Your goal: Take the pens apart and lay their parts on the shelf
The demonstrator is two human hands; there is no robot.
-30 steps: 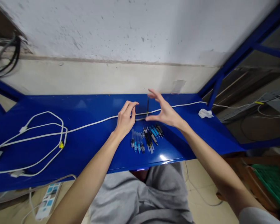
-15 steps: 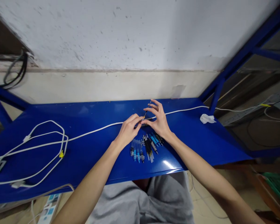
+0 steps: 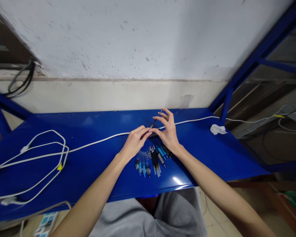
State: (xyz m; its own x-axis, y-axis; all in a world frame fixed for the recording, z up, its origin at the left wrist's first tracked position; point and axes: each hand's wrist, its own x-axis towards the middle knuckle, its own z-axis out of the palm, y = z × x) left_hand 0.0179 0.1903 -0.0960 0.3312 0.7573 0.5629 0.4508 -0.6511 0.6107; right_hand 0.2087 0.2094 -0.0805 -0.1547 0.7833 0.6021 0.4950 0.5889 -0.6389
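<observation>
A thin dark pen refill [image 3: 153, 124] with a yellowish band slants up between my hands, above the blue table. My left hand [image 3: 136, 140] pinches at its lower end with thumb and forefinger; the fingers partly cover that end. Around the upper part curl the fingers of my right hand [image 3: 168, 130], its thumb low beside the left fingertips. Just below my hands lie clear pen barrels [image 3: 143, 163], several dark refills [image 3: 156, 161], small silvery springs or tips, blue pen parts [image 3: 161, 150] and a grey pen part [image 3: 160, 160]. A dark piece [image 3: 153, 135] is partly hidden under my fingers.
A white cable [image 3: 98, 141] crosses the blue table [image 3: 93, 174] behind my hands and loops at the left, with a yellow tag [image 3: 60, 167]. Crumpled white tissue [image 3: 218, 129] lies at the right. Blue frame posts [image 3: 226, 105] and a wall [image 3: 128, 95] bound the table.
My view has shifted slightly, so the scene sits a little lower. The refill tilts a bit more to the right, and both hands keep their pinch near its lower end.
</observation>
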